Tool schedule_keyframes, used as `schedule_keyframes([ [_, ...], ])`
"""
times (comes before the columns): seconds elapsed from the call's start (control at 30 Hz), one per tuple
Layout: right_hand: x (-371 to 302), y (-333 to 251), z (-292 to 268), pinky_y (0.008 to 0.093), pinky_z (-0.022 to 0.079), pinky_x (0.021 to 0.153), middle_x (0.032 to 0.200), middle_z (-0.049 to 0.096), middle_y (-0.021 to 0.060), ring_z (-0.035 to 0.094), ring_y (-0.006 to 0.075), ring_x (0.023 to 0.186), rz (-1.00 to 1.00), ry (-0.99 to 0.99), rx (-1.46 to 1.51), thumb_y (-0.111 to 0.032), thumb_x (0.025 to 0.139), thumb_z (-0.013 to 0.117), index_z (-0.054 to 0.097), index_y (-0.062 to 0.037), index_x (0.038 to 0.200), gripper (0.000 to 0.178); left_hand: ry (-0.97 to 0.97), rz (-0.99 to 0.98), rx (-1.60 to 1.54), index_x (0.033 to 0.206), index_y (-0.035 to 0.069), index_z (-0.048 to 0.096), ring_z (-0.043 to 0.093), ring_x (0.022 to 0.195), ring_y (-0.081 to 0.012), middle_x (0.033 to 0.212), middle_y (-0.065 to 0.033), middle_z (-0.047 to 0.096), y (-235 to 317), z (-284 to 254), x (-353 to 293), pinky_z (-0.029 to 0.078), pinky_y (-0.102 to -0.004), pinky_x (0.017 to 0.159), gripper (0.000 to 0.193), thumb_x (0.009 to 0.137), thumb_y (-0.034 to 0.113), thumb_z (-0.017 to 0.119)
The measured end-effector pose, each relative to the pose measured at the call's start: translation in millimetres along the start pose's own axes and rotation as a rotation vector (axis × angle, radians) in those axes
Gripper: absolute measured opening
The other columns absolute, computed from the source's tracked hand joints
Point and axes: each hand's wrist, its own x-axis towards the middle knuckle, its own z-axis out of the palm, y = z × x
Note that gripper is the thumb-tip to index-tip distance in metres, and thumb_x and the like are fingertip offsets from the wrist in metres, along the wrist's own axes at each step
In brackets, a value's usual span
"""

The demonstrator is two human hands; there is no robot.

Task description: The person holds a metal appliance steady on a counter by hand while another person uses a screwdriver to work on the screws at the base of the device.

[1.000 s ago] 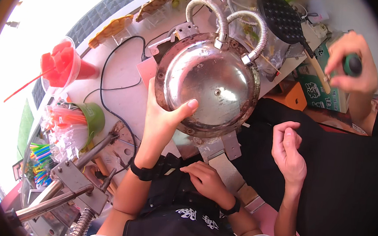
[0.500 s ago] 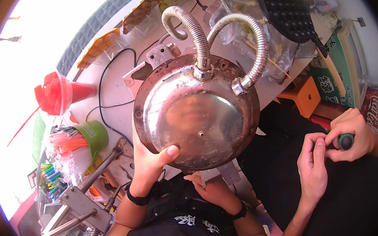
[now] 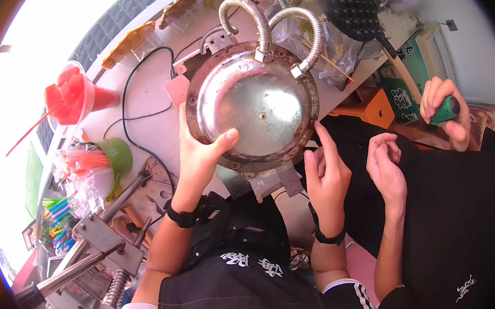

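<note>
A round, rust-stained metal housing (image 3: pixel 250 125) with a shiny domed face stands tilted in front of me. Two flexible metal conduits (image 3: pixel 312 34) rise from nuts at its far side and curl over. Its lower left rim is held in my left hand (image 3: pixel 197 159), thumb on the face and fingers hidden behind. My right hand (image 3: pixel 329 184) is by the lower right rim, its index finger stretched out and touching the edge, the thumb apart and the other fingers loosely bent. A metal bracket (image 3: pixel 274 183) sticks out below the housing.
To the right, a co-worker's hand grips a green-and-black handle (image 3: pixel 447 109); their other hand (image 3: pixel 387 168) hovers near mine. A green cup of straws (image 3: pixel 118 162), a clear cup with red pieces (image 3: pixel 72 97) and a metal lever mechanism (image 3: pixel 101 236) stand left. Black cable (image 3: pixel 126 110) crosses the table.
The housing sits higher in view. My right hand has come from beneath it to its right rim. The co-worker's hands have parted, the one with the green-and-black handle rising.
</note>
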Motion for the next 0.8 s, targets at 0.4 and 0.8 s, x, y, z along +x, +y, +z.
schedule_keyframes([
  [0.4,-46,-57,28,0.0358,0.047,0.059,0.069,0.058,0.0044,0.057,0.0220,0.060,-0.335,0.024,-0.161,-0.008,0.081,0.069,0.062,-0.0104,0.132,0.051,-0.023,0.054,0.001,0.136,-0.001,0.041,0.057,0.114,-0.0225,0.125,-0.0147,0.057,1,5,4,0.047,-0.0351,0.097,0.079,0.074,0.020,0.085],
  [0.8,-99,-71,31,0.0394,0.052,0.062,0.082,0.068,0.0115,0.065,0.0273,0.066,-0.160,0.044,0.031,-0.004,0.081,0.067,0.058,-0.0077,0.134,0.054,-0.018,0.165,0.066,0.127,0.001,0.045,0.066,0.091,-0.0160,0.105,-0.0101,0.064,-18,-2,15,0.053,-0.0275,0.079,0.062,0.081,0.024,0.080],
])
